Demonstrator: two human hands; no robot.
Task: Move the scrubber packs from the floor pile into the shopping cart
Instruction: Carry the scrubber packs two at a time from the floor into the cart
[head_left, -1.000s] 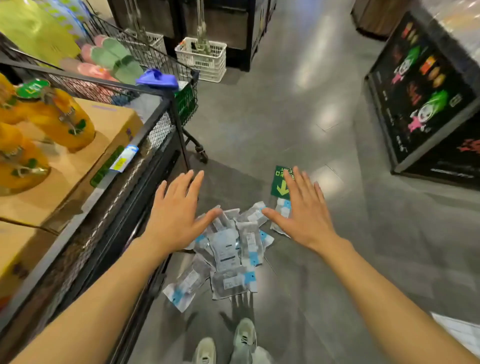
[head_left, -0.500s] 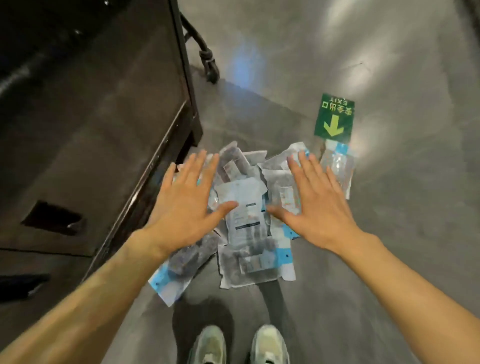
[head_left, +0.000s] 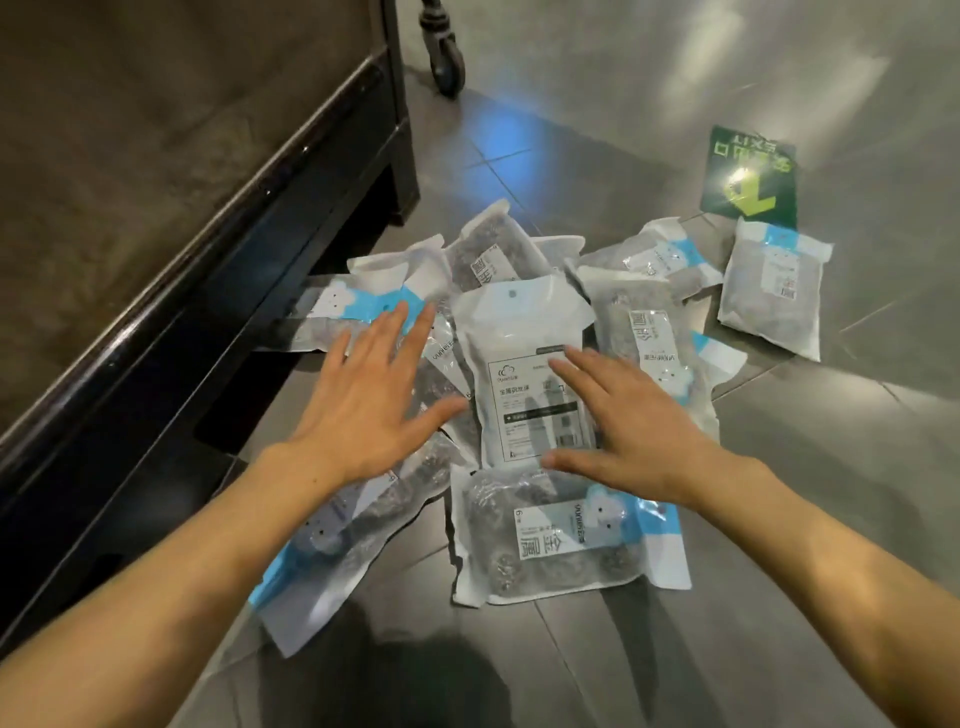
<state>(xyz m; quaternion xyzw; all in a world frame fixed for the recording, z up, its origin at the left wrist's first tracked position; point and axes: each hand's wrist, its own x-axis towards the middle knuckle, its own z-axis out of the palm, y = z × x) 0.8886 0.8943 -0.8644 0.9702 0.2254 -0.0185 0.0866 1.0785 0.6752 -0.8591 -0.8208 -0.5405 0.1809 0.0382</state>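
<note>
Head view: both hands, left (head_left: 363, 410) and right (head_left: 631, 431), spread flat over the packs (head_left: 535, 374) (light, slippery film, probably), best pinched at the edges under the fingertips.

Grey tiled floor (head_left: 675, 78) is carrying a loose pile of scrubber packs (head_left: 535, 395), overlapping one another beside the dark base of a shelving unit (head_left: 249, 291). One separate pack (head_left: 774, 288) is lying just right of the heap, touching a green exit sign (head_left: 748, 176) stuck flat. A caster wheel (head_left: 447, 57) is resting farther back.
</note>
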